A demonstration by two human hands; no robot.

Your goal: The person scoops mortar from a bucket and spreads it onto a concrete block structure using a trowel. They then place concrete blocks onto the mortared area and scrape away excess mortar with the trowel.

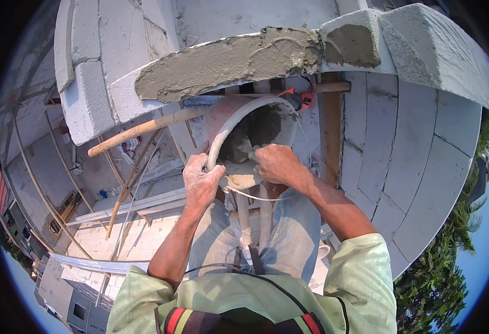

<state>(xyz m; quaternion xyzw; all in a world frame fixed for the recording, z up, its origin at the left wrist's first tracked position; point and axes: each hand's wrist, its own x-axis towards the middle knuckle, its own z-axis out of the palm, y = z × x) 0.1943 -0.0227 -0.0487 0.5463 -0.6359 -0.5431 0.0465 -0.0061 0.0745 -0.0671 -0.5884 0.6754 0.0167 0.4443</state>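
Clamping the left hand (200, 181) on the near-left rim of a tilted bucket (219, 133), with most fingers hard to make out. Curling the right hand (278, 164) inward at the near-right side of the mouth, with fingertips hidden; impossible to tell whether clamped on anything. Tilting the bucket mouth toward the near side, between the jeans (297, 234) and the far, mortar-coated blocks (119, 89). Showing wet mortar (264, 125) inside, with the bottom lost in shadow. Beyond the rim, half-hiding a red-and-black object (305, 100), unclear in kind. At left, cutting off a wooden pole (144, 131) behind the bucket.
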